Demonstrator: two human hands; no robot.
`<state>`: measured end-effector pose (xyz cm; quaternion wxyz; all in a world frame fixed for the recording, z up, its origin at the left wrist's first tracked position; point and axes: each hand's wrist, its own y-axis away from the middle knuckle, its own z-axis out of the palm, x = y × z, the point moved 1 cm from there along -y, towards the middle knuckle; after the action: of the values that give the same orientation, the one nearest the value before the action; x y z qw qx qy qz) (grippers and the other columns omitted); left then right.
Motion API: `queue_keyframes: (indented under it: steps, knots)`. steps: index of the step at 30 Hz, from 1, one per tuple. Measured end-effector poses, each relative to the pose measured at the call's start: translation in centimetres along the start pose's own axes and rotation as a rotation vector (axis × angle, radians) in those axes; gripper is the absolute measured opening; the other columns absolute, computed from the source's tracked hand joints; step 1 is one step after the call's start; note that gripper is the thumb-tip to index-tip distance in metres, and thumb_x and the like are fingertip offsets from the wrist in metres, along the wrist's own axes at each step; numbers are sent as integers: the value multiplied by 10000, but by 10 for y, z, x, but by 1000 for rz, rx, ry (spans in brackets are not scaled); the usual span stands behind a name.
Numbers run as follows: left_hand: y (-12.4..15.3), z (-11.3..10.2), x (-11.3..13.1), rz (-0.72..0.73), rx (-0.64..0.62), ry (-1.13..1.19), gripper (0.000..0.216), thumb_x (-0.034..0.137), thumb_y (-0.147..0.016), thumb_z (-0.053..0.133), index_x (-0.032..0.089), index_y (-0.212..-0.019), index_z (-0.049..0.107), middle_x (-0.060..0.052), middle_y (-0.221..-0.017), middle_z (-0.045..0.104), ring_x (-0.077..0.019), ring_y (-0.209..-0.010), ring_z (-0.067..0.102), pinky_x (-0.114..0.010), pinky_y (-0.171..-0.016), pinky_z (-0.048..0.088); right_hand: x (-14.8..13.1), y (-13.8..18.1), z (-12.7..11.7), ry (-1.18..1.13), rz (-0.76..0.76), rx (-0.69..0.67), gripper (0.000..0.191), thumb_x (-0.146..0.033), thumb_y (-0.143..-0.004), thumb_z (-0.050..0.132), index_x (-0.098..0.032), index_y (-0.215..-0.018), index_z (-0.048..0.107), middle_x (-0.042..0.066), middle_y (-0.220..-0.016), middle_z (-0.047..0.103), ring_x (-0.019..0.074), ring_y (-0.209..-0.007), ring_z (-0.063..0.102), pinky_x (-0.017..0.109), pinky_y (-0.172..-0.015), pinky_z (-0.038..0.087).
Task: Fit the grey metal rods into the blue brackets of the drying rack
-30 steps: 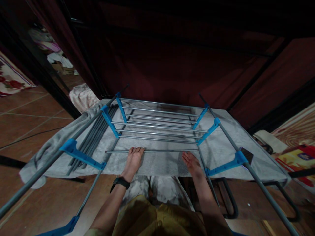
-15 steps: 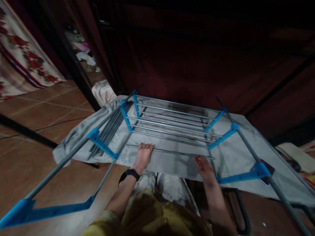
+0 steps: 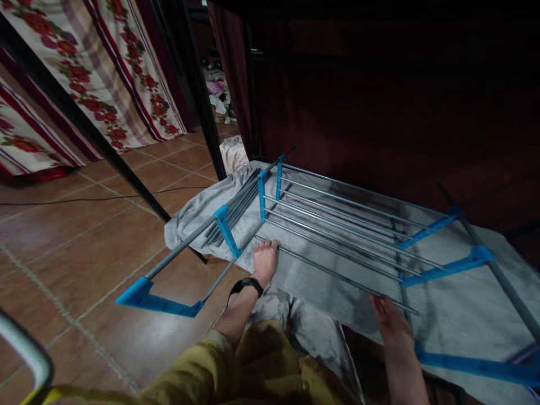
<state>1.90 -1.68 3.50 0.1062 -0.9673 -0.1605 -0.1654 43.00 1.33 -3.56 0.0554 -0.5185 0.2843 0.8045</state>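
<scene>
A loose grey metal rod (image 3: 329,273) lies across in front of me, over the edge of the grey blanket (image 3: 307,289). My left hand (image 3: 265,261), with a black band on its wrist, is closed around the rod near its left end. Close to the other end, my right hand (image 3: 392,320) holds it from below with the fingers together. Just beyond is a partly built rack of grey tubes, with several rods (image 3: 333,214) spanning between blue plastic brackets (image 3: 262,194). Nearer blue brackets, such as the left one (image 3: 228,230), have no rod across.
More loose rods (image 3: 236,205) lie bundled on the blanket at the left. A black metal post (image 3: 202,95) rises behind it. Dark red cloth (image 3: 337,112) hangs at the back, a flowered curtain (image 3: 139,73) at the far left. A cable (image 3: 105,197) crosses the tiled floor.
My view has swung left, so the rack appears further right and more slanted. Both hands stay on the rod, which now tilts down toward its right end in the picture.
</scene>
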Motion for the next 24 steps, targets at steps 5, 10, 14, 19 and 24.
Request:
queue_keyframes:
  steps: [5, 10, 14, 19, 24]
  knots:
    - [-11, 10, -6, -276, 90, 497, 284, 79, -848, 548, 198, -1081, 660, -96, -936, 688, -245, -940, 651, -343, -892, 461, 3, 0, 0, 8, -21, -37, 120, -255, -682, 726, -239, -720, 613, 7, -835, 673, 200, -853, 702, 476, -923, 599]
    - [-23, 19, -3, -591, 187, 1287, 175, 54, -753, 619, 191, -861, 630, 14, -681, 602, -153, -681, 624, -285, -772, 512, 6, -1, -3, -5, 6, -21, 118, -241, -670, 739, -228, -737, 643, 15, -858, 688, 182, -868, 706, 439, -968, 580]
    - [-26, 24, 0, -722, 224, 1479, 193, 63, -775, 636, 197, -833, 508, 61, -629, 545, -98, -557, 583, -252, -684, 526, 8, -1, -4, -4, -21, -20, 132, -271, -662, 739, -235, -727, 629, 15, -855, 690, 202, -861, 711, 471, -942, 593]
    - [-29, 23, -2, -796, 184, 1568, 252, 78, -806, 682, 198, -782, 462, 51, -605, 554, -92, -547, 605, -232, -654, 535, 7, -4, -5, 15, 5, -32, 134, -296, -682, 731, -252, -770, 641, 9, -872, 701, 196, -867, 710, 467, -925, 601]
    - [-35, 22, -6, -826, 94, 1610, 219, 82, -817, 684, 171, -714, 513, 16, -614, 582, -88, -540, 612, -224, -653, 543, 1, 2, 0, 58, 24, -48, 95, -305, -727, 678, -249, -790, 635, 52, -996, 710, 222, -999, 705, 496, -984, 568]
